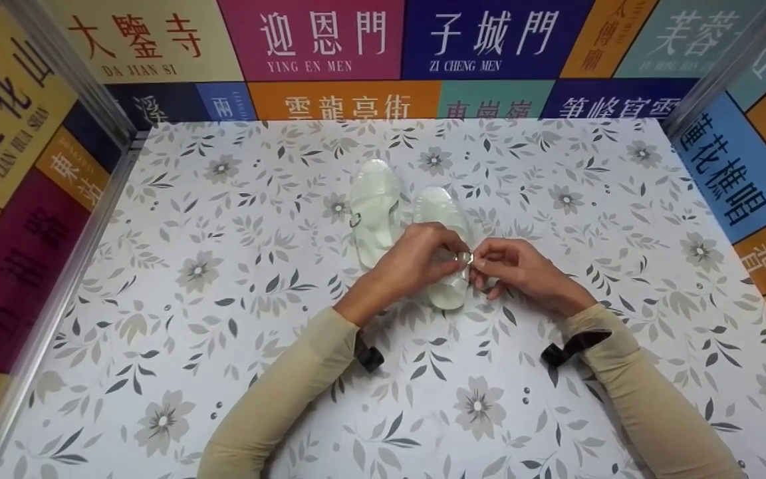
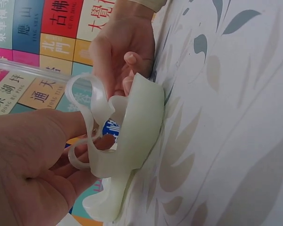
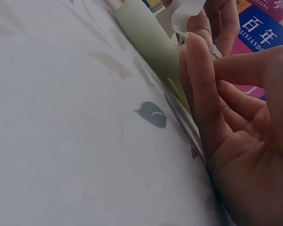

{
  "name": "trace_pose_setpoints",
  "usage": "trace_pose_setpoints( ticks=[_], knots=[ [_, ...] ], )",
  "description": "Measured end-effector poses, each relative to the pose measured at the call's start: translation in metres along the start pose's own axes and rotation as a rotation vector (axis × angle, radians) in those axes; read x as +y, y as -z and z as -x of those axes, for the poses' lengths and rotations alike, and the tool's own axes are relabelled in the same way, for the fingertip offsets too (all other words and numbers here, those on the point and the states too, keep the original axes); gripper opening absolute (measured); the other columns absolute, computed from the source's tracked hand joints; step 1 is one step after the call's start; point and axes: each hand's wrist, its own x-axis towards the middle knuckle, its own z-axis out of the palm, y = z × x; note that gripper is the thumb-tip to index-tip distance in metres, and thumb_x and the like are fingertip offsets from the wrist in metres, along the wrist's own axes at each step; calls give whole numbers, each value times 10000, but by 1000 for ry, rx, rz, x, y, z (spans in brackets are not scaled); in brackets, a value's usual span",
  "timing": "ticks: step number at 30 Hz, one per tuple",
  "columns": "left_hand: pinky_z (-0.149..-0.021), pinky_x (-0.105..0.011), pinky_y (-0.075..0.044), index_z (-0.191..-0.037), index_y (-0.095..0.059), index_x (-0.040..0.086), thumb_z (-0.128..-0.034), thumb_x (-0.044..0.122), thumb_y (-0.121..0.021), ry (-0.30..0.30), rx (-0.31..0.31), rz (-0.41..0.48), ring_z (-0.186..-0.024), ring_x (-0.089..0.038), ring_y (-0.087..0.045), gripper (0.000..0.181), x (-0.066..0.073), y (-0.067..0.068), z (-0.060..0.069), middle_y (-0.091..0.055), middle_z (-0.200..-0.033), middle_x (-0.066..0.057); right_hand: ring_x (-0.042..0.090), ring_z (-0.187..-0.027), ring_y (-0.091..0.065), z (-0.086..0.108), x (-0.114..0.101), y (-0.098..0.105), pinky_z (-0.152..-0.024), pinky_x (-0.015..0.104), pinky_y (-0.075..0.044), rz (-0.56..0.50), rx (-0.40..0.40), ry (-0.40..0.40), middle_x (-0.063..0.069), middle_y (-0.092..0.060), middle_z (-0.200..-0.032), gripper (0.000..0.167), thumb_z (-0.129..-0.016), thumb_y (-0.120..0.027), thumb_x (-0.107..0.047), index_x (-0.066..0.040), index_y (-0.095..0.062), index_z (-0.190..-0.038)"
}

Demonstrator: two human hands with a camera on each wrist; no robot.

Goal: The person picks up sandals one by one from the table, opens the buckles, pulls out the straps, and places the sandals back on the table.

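Two pale green, translucent sandals lie side by side on the table. Over the right-hand sandal (image 1: 448, 297), my left hand (image 1: 416, 256) pinches the strap beside a small metal buckle (image 1: 464, 257). From the right, the thumb and forefinger of my right hand (image 1: 519, 267) pinch at the same buckle and strap end. Up close in the left wrist view, the looped straps (image 2: 87, 101) rise from the sandal's thick sole (image 2: 144, 110). My right fingers partly cover the buckle in the right wrist view. The left-hand sandal (image 1: 373, 189) stands untouched, its own buckle (image 1: 355, 220) on its outer side.
A white tablecloth (image 1: 177, 346) with grey flowers and leaves covers the table. Coloured panels with printed characters (image 1: 330, 40) stand along the back and both sides. Black straps (image 1: 368, 354) are worn at both wrists over beige sleeves.
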Motion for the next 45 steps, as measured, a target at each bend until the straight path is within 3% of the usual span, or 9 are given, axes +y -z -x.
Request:
trace_pose_setpoints(
  ticks=[6, 15, 21, 29, 37, 45],
  knots=[
    [-888, -219, -586, -1083, -847, 131, -960, 255, -853, 8, 12, 2, -965, -145, -736, 174, 1, -2, 0, -814, -1026, -21, 201, -799, -743, 0, 3, -1, -641, 324, -667, 29, -5, 48, 158, -736, -918, 242, -1096, -644, -137, 92, -613, -1165],
    [-902, -207, -578, -1070, -839, 140, -951, 219, -856, 19, 13, 19, -972, -136, -725, 144, 2, -2, 0, -801, -1033, -19, 194, -790, -738, 0, 3, -4, -634, 320, -660, 49, 30, 56, 147, -740, -922, 231, -1095, -654, -158, 59, -647, -1172],
    [-931, -223, -581, -1063, -836, 148, -956, 216, -849, -4, 9, 13, -992, -149, -736, 128, 1, 0, 0, -806, -1042, -17, 183, -787, -736, -2, 3, -6, -620, 316, -657, 56, 42, 69, 170, -741, -942, 223, -1098, -648, -155, 54, -646, -1175],
    [-933, -220, -587, -1001, -815, 135, -957, 235, -849, 10, 29, 34, -1000, -173, -759, 114, 0, -3, 3, -809, -1008, -15, 185, -784, -743, -1, 1, -6, -635, 323, -662, 29, 46, 7, 161, -759, -951, 296, -1085, -683, -218, 68, -664, -1160],
    [-930, -238, -601, -1005, -825, 145, -953, 169, -849, -10, 47, 28, -991, -143, -770, 62, 1, -5, 1, -824, -997, 6, 209, -771, -737, -2, -1, -7, -607, 342, -655, 56, 57, -17, 159, -742, -891, 341, -1095, -670, -286, 52, -680, -1137],
    [-875, -176, -590, -1045, -818, 133, -981, 152, -817, -11, 52, 46, -980, -105, -778, 67, 1, -6, 0, -836, -1025, 16, 223, -820, -746, -3, -4, -9, -635, 343, -665, 35, 77, -20, 162, -723, -913, 332, -1091, -679, -266, 62, -650, -1130]
  ],
)
